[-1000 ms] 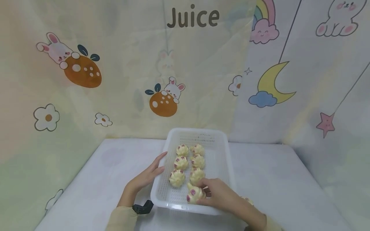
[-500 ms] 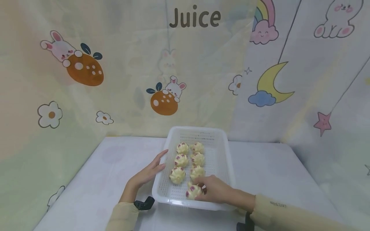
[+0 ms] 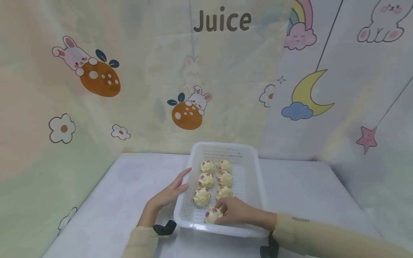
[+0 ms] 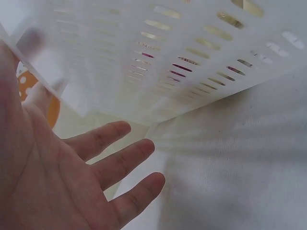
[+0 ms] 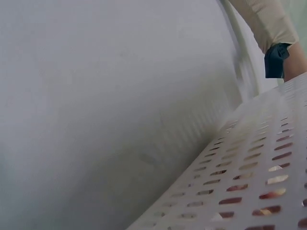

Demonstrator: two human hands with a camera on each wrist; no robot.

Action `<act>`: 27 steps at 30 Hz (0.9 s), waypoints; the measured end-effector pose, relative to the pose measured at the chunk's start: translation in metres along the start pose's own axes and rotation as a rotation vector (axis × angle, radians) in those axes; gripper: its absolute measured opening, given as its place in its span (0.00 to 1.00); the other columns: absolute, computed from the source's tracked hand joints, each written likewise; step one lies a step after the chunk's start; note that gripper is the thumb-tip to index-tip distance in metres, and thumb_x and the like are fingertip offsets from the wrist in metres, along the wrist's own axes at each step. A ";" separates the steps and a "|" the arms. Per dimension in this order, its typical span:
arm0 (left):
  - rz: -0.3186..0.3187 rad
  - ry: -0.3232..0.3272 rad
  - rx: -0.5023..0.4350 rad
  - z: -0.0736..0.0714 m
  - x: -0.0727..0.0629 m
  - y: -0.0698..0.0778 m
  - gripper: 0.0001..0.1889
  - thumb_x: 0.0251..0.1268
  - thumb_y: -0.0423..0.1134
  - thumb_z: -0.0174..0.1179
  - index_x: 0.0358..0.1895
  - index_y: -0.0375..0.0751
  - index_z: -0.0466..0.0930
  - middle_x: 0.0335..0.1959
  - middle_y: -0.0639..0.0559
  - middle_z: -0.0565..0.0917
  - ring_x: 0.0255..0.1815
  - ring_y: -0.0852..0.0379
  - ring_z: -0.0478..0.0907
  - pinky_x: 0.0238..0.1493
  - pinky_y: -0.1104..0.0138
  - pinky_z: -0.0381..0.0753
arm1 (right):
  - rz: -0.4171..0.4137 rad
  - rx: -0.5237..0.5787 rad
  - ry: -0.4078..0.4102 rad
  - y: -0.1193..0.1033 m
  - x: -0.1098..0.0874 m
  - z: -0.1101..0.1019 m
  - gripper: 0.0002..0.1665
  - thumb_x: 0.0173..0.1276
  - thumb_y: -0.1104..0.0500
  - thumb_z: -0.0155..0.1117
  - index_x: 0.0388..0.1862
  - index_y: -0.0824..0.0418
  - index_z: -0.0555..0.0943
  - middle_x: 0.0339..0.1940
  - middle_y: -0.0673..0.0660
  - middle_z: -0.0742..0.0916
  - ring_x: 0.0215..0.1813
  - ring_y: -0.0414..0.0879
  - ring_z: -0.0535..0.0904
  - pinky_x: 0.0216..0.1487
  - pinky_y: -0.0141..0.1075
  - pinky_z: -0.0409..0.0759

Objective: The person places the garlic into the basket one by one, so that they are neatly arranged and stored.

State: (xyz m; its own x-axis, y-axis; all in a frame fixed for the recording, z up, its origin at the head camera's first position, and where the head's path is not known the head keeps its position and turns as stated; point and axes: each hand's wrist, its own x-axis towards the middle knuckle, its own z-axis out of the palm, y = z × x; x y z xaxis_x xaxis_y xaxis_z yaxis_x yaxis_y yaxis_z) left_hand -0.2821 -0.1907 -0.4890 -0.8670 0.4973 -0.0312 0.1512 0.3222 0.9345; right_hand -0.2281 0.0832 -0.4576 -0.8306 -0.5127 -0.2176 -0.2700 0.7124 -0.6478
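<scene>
A white perforated plastic basket (image 3: pixel 245 179) holds several cream garlic bulbs with purple streaks, set in two columns, such as the garlic bulb (image 3: pixel 202 196) at the left. Near the basket's front wall, my right hand (image 3: pixel 237 213) pinches another garlic bulb (image 3: pixel 213 215) between thumb and fingers. Its underside is hidden. My left hand (image 3: pixel 169 193) rests at the basket's left rim with thumb and forefinger touching it. In the left wrist view the other fingers (image 4: pixel 122 163) stretch out beside the basket wall. The right wrist view shows only the basket's outer side (image 5: pixel 249 177), not the right hand.
The basket stands on a white-covered table (image 3: pixel 300 193). A printed cloth (image 3: pixel 142 89) hangs behind and along the sides. Dark wrist devices, one on the left wrist (image 3: pixel 165 228), sit near the basket's front corners.
The right hand has moved slightly left inside the basket with the garlic bulb, whose neck no longer shows. The left hand stays at the rim. The head view has shifted a little.
</scene>
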 end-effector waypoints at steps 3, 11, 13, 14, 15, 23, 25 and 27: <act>0.002 0.000 -0.004 -0.001 0.000 0.001 0.30 0.74 0.46 0.43 0.73 0.74 0.41 0.78 0.50 0.44 0.73 0.36 0.57 0.64 0.36 0.60 | 0.053 0.055 -0.016 -0.002 0.005 0.002 0.23 0.51 0.50 0.76 0.44 0.55 0.80 0.36 0.53 0.84 0.38 0.45 0.80 0.38 0.40 0.80; 0.013 -0.014 -0.019 -0.002 0.000 -0.001 0.31 0.74 0.47 0.43 0.73 0.73 0.41 0.78 0.49 0.45 0.73 0.37 0.57 0.64 0.37 0.61 | 0.110 0.230 -0.044 -0.004 0.010 0.006 0.23 0.50 0.53 0.76 0.44 0.58 0.80 0.35 0.53 0.82 0.36 0.45 0.78 0.35 0.37 0.78; 0.013 -0.020 -0.020 -0.002 0.001 -0.003 0.31 0.74 0.47 0.43 0.73 0.73 0.41 0.78 0.49 0.45 0.73 0.38 0.58 0.64 0.38 0.61 | 0.126 0.246 -0.053 -0.003 0.010 0.006 0.23 0.51 0.54 0.76 0.45 0.58 0.80 0.35 0.53 0.82 0.37 0.45 0.78 0.36 0.38 0.79; 0.013 -0.023 -0.020 -0.001 0.002 -0.004 0.31 0.74 0.47 0.43 0.73 0.73 0.41 0.78 0.49 0.44 0.73 0.38 0.58 0.64 0.38 0.62 | 0.135 0.254 -0.057 -0.003 0.011 0.007 0.23 0.51 0.54 0.76 0.45 0.59 0.80 0.36 0.54 0.83 0.38 0.45 0.79 0.37 0.39 0.80; 0.013 -0.024 -0.023 -0.001 0.003 -0.005 0.31 0.74 0.47 0.43 0.73 0.73 0.41 0.78 0.49 0.44 0.72 0.38 0.59 0.63 0.38 0.63 | 0.142 0.260 -0.060 -0.003 0.011 0.007 0.23 0.51 0.54 0.76 0.45 0.59 0.80 0.36 0.54 0.83 0.39 0.46 0.79 0.38 0.39 0.80; -0.001 -0.003 -0.007 -0.002 0.003 -0.007 0.30 0.74 0.50 0.44 0.72 0.76 0.42 0.78 0.50 0.42 0.74 0.36 0.55 0.63 0.36 0.60 | 0.148 0.332 -0.073 -0.001 0.015 0.010 0.23 0.53 0.56 0.74 0.47 0.61 0.80 0.38 0.55 0.85 0.41 0.46 0.81 0.42 0.41 0.81; -0.003 -0.002 -0.004 -0.001 0.002 -0.006 0.30 0.74 0.50 0.44 0.72 0.76 0.42 0.78 0.50 0.42 0.74 0.36 0.54 0.64 0.35 0.59 | 0.150 0.351 -0.074 -0.001 0.015 0.012 0.23 0.53 0.56 0.74 0.48 0.61 0.81 0.38 0.55 0.85 0.41 0.45 0.81 0.42 0.40 0.81; -0.004 -0.001 -0.001 -0.001 0.002 -0.004 0.30 0.74 0.50 0.43 0.73 0.75 0.42 0.78 0.51 0.42 0.74 0.37 0.54 0.64 0.35 0.58 | 0.154 0.361 -0.073 0.000 0.016 0.013 0.24 0.53 0.56 0.74 0.49 0.61 0.81 0.38 0.55 0.85 0.41 0.45 0.80 0.43 0.40 0.81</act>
State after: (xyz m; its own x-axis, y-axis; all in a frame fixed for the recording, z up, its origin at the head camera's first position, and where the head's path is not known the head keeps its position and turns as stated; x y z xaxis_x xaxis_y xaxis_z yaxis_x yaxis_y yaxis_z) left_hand -0.2845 -0.1917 -0.4924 -0.8670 0.4971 -0.0357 0.1472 0.3238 0.9346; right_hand -0.2348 0.0692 -0.4701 -0.8075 -0.4551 -0.3753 0.0547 0.5757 -0.8158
